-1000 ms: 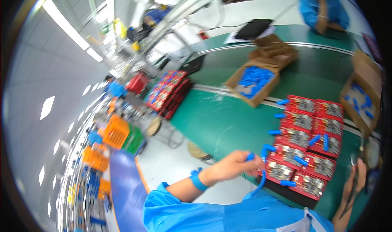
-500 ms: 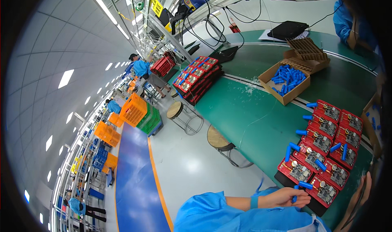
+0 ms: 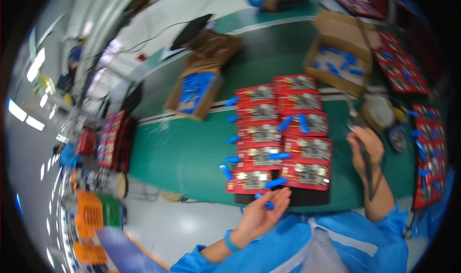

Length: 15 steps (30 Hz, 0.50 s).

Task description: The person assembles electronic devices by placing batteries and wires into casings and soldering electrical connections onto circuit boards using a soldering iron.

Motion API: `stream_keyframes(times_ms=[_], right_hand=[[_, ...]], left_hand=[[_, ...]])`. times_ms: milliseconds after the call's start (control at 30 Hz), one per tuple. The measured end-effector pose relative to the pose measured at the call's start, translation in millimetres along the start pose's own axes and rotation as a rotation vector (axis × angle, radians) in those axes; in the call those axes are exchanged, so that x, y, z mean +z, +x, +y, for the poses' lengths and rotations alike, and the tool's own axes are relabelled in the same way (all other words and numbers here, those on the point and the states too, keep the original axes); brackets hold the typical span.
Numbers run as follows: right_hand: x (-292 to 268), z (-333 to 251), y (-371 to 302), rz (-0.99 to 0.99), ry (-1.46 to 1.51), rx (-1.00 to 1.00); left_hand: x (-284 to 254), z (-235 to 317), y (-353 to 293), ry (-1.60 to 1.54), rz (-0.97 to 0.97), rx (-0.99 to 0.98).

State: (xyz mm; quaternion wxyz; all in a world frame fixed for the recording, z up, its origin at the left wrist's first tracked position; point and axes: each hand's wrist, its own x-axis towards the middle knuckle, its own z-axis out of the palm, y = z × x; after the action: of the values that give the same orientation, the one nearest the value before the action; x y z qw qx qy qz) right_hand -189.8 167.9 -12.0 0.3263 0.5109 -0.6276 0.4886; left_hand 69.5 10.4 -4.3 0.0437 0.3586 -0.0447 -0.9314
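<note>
My left hand, palm partly up, holds one or two small blue cylinders at its fingers, by the near edge of a block of red-framed circuit boards. Blue cylinders lie across or stick out from several boards, one just above my fingertips. To the right of the boards, my right hand is closed round a thin pen-like tool with a dark length running back along my wrist. Motion blur hides its exact kind. The boards rest on a black base.
Cardboard boxes with blue cylinders stand behind the boards, one left and one right. A round tin and a small reel sit beyond my right hand. More red boards lie far right; a stack stands left.
The view has swung right, bringing the boards to the middle and my right hand fully into sight. My left hand still has blue cylinder at its fingers, near the boards' close edge.
</note>
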Motion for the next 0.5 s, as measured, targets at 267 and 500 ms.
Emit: stream_keyframes(times_ms=[267,500], right_hand=[[-10.6,7.4,-5.7,-0.020,-0.101,0.031],[-10.3,6.1,-7.6,-0.025,-0.092,0.031]], left_hand=[[16.1,3.1,-9.1,0.263,0.147,-0.116],[6.1,-5.4,-12.2,0.080,0.239,-0.240]])
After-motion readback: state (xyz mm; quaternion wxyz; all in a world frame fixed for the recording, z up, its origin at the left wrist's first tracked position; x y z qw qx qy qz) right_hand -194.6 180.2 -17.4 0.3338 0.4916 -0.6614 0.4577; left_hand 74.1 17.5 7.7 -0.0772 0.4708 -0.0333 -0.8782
